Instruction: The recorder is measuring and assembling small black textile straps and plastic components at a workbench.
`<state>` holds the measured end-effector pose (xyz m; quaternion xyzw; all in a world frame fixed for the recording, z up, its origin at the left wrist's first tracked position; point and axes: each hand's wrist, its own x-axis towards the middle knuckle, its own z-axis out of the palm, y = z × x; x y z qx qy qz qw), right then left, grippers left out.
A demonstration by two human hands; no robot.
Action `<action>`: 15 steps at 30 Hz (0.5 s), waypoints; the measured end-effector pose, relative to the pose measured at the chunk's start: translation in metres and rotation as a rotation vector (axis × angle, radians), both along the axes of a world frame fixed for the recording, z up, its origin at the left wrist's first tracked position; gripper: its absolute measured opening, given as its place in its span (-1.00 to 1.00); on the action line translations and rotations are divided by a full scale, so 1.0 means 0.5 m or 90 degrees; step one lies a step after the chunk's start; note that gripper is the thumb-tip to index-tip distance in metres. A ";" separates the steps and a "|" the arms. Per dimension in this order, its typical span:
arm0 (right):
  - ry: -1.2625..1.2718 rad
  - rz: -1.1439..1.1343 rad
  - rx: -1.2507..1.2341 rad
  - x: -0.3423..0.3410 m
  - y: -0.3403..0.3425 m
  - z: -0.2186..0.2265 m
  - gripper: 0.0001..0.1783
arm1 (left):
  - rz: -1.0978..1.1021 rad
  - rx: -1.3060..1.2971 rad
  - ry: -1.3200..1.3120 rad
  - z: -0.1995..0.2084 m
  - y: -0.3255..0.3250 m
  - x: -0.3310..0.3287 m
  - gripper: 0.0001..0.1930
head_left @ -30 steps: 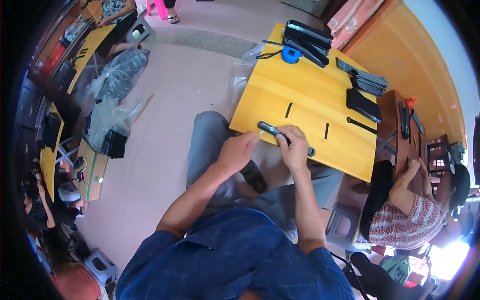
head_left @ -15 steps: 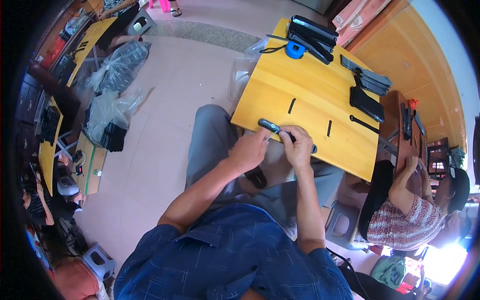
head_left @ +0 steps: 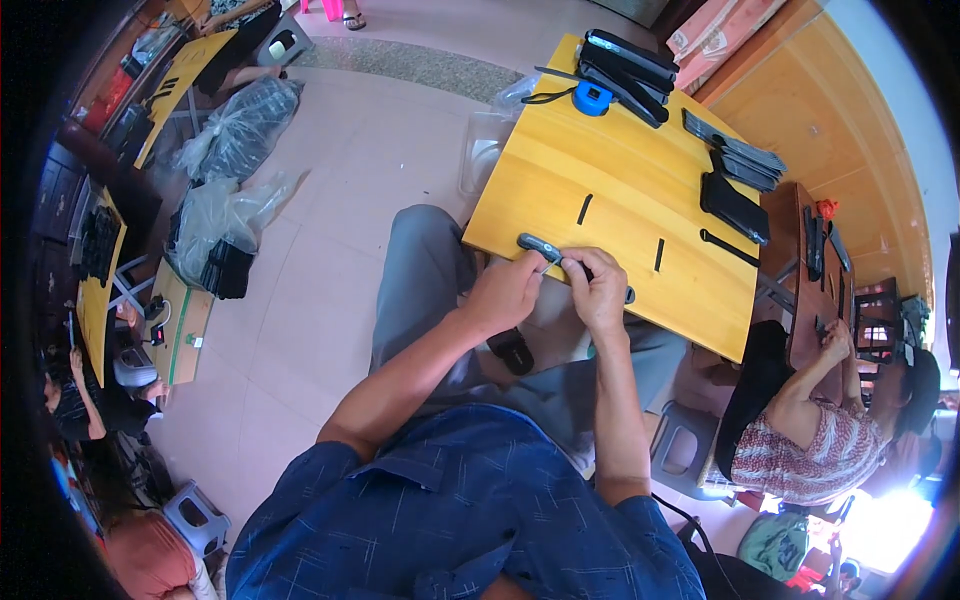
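At the near edge of the yellow table (head_left: 640,200), both hands work on a narrow dark padded piece (head_left: 540,246). Its rounded far-left end and a bit of its other end (head_left: 630,295) show past my fingers. My right hand (head_left: 599,290) is closed on it, thumb on top. Beside it my left hand (head_left: 505,292) is closed in a pinch; a thin, shiny sliver shows at its fingertips, too small to name. Two short black strips (head_left: 585,209) (head_left: 659,255) lie on the tabletop, with a longer black strap (head_left: 729,248) to their right.
Toward the back stand a pile of black padded pieces (head_left: 630,75) and a blue tape measure (head_left: 592,97). Grey flat pieces (head_left: 745,160) and a black bundle (head_left: 733,207) lie at right. A co-worker (head_left: 810,440) sits to the right; filled plastic bags (head_left: 240,130) rest on the floor.
My left hand has shifted slightly right, closer to my right hand. The padded piece stays almost in place. At right, the co-worker's hands have moved.
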<state>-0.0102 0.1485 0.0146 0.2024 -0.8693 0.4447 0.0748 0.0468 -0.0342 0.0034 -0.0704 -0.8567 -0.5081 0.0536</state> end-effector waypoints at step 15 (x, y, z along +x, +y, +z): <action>-0.023 0.019 -0.021 -0.006 0.010 -0.011 -0.88 | 0.008 0.053 -0.011 -0.019 0.010 0.004 -0.85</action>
